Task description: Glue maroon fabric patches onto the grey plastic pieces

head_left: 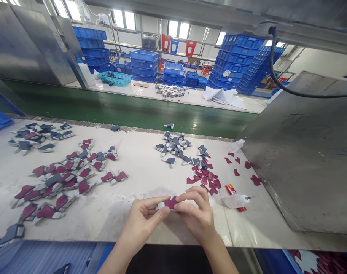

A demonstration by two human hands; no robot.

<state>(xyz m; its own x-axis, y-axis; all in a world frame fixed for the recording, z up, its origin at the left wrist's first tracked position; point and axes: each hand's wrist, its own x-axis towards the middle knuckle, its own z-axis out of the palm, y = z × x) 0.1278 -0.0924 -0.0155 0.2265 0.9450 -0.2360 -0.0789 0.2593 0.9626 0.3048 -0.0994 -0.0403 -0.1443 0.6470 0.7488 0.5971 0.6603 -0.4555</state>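
Between both hands, just above the table, is a small grey-white part with a dark red pad [171, 203] on its top face. My left hand [145, 219] pinches its pale left end between thumb and fingers. The fingertips of my right hand [198, 215] press on the red pad at the right side. Beyond the right hand lies a loose heap of dark red pads [206, 178]. Behind that heap is a pile of grey-white parts with dark blue-grey faces [176, 145]. Many red-faced parts [66, 179] cover the left side of the table.
A clear squeeze bottle [236, 201] lies on a red packet at the right; another bottle [237, 145] lies farther back. A metal panel [310, 160] bounds the right side. The green conveyor belt [133, 112] runs behind the table. Blue bins [290, 262] sit below the front edge.
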